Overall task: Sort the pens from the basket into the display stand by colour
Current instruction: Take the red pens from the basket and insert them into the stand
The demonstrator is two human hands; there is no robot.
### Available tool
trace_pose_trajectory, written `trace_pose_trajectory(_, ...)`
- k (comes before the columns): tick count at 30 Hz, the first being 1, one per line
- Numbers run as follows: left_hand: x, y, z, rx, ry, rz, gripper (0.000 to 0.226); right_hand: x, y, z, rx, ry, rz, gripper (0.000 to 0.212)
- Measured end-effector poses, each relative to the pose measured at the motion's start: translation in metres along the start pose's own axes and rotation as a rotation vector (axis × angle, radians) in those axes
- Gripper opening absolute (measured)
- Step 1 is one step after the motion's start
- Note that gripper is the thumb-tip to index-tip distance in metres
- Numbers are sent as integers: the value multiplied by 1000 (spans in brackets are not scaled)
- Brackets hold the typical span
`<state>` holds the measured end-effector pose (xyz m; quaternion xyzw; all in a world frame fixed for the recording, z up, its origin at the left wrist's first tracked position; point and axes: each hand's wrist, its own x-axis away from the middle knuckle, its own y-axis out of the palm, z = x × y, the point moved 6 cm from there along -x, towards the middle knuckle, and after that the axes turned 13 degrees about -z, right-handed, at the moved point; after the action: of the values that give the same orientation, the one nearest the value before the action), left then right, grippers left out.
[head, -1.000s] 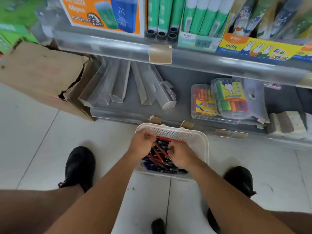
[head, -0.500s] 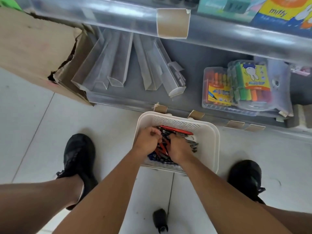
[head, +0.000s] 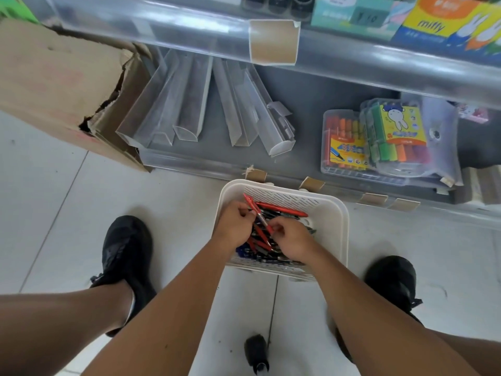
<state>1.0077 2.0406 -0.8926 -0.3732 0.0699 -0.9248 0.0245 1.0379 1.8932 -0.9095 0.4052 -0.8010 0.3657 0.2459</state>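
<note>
Well, both hands' grip (head: pixel 264 222) on one red pen (head: pixel 259 215), basket (head: pixel 337 226) pens below half-hidden.

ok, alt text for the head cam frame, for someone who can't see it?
Seen from above, a person's left hand and right hand together hold a red pen over a white basket of red, blue and black pens on a tiled floor. Ahead, a low shelf holds clear plastic channels and marker packs.
</note>
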Motion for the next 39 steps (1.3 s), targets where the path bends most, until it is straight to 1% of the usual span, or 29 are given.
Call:
trace_pose_trajectory(4,4,6,5,48,44,-71,10,6,-3,-9,-136,-108,5,19)
trace_pose_trajectory(8,6,5,11,121,103,-70,8,8,-4,-17,-151,-161,14,20)
trace_pose_trajectory(11,7,3,14,189,127,-71,14,9,-6,-23,-157,-181,28,19)
trace_pose_trajectory(15,7,1,15,262,145,-74,17,11,-21,-19,-159,-130,221,19)
trace_pose_trajectory(16,7,1,15,283,150,-77,18,10,-22,-15,-137,-98,238,19)
trace_pose_trajectory(19,6,1,16,314,154,-94,23,5,-14,-3,2,-21,191,22)
trace_pose_trajectory(22,4,-1,17,274,154,-85,25,-1,-1,0,107,6,107,26)
trace_pose_trajectory(25,3,0,16,262,149,-71,27,-8,9,-4,208,-3,51,21)
trace_pose_trajectory(28,1,-1,16,270,151,-51,23,-10,19,-7,266,-8,6,16)
trace_pose_trajectory(31,0,-1,15,302,141,-66,20,-12,22,-3,301,23,-1,10)
trace_pose_trajectory(36,0,-2,12,371,134,-74,19,-9,12,12,72,54,-16,21)
trace_pose_trajectory(39,3,-3,14,390,133,-74,19,-1,4,22,-97,62,-26,18)
